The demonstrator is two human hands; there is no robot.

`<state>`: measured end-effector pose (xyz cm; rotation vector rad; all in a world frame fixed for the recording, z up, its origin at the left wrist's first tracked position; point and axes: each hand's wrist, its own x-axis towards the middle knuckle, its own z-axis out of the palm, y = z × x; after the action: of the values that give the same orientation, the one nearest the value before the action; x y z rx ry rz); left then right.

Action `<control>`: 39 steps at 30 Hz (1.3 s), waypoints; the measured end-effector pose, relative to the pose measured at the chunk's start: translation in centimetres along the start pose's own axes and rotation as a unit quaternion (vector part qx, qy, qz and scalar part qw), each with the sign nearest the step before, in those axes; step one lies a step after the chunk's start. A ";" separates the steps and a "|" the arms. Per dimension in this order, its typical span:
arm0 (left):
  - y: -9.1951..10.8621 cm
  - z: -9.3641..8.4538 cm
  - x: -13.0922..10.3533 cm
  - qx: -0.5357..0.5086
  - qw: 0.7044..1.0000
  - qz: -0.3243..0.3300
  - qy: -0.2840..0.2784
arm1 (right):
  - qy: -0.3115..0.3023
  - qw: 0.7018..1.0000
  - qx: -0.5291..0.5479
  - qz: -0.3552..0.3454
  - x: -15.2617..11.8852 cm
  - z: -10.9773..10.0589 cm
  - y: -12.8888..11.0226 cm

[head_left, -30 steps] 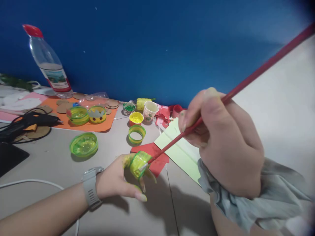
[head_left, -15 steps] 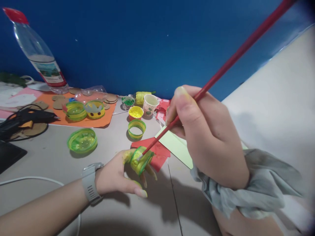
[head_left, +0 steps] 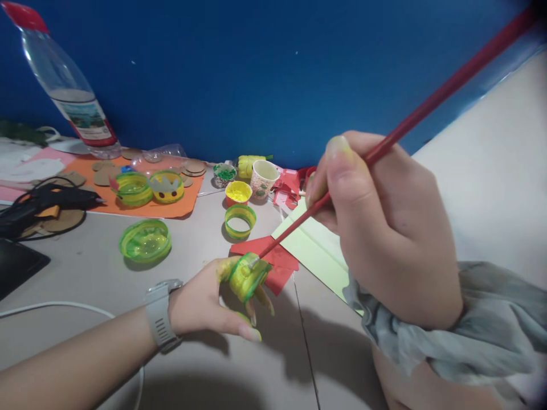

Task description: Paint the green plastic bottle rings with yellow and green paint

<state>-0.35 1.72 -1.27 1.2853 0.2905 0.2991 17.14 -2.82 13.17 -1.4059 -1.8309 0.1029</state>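
My right hand grips a long red paintbrush between thumb and fingers. Its bristles touch a small yellow-and-green painted plastic piece, apparently cut from a bottle. My left hand supports that piece on its fingers, some of which reach through or behind it; the thumb stands apart below. Yellow paint smears the left fingers. Just beyond lie a painted ring, a cup of yellow paint and a cup of green paint.
A painted plastic bowl sits left of centre. Behind it, two painted pieces rest on orange paper. A glue gun, a bottle and a white cable are at left. Red paper and pale green paper lie near my hands.
My right hand and the paintbrush have shifted right, with the bristles now slightly higher on the painted piece. My left hand still supports it in nearly the same place.
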 end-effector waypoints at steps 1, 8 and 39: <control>-0.1 0.0 0.0 0.005 1.000 0.005 -0.002 | 0.003 1.000 0.003 -0.005 0.0 0.0 0.0; 0.1 -0.2 0.5 0.046 0.996 0.075 0.004 | 0.041 0.999 0.029 -0.021 -0.4 0.0 -0.3; -0.1 0.2 0.2 0.053 0.999 0.006 -0.003 | -0.039 0.997 0.020 -0.065 -0.1 -0.3 0.1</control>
<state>-0.06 1.66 -1.31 1.3928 0.2973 0.2932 17.42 -3.00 13.28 -1.2678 -1.9682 0.1298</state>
